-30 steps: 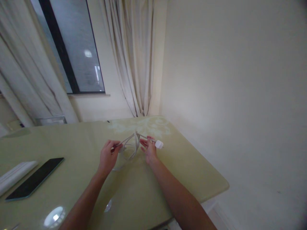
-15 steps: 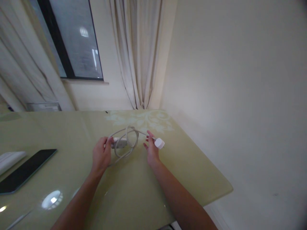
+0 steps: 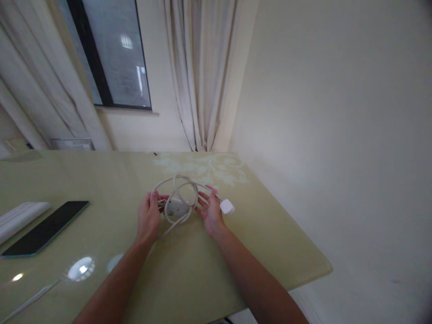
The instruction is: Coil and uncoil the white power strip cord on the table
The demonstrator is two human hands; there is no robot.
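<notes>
Clock centred on the coil, twelve toward the window side. White cord (image 3: 197, 193) looped between the two hands, above the pale green surface (image 3: 276, 252); whether any loop touches down, cannot tell. A pale block (image 3: 177, 208) sits behind the loops, partly covered by them; small marks on its face too blurred to read.

Left hand (image 3: 148, 218) at nine: fingers bent and grasping cord strands at the block's left end. Whether they also grip the block, cannot tell; the hand covers that side. One strand drops toward seven and is lost behind the wrist.

Right hand (image 3: 212, 213) at three: thumb and forefinger grasp the cord just short of the white plug (image 3: 227, 207), other fingers loosely spread toward the loops. Exact contact hard to see; plug's prongs not distinguishable.

Well off at nine, a flat black slab (image 3: 47, 229); beside it a white object (image 3: 23, 218), cut by the frame edge, kind unclear. At eight, a thin white strip (image 3: 33, 299), also cut off. At eleven, near the far edge, a tiny dark speck (image 3: 155, 154), unidentifiable. Both forearms run out of frame at the bottom.
</notes>
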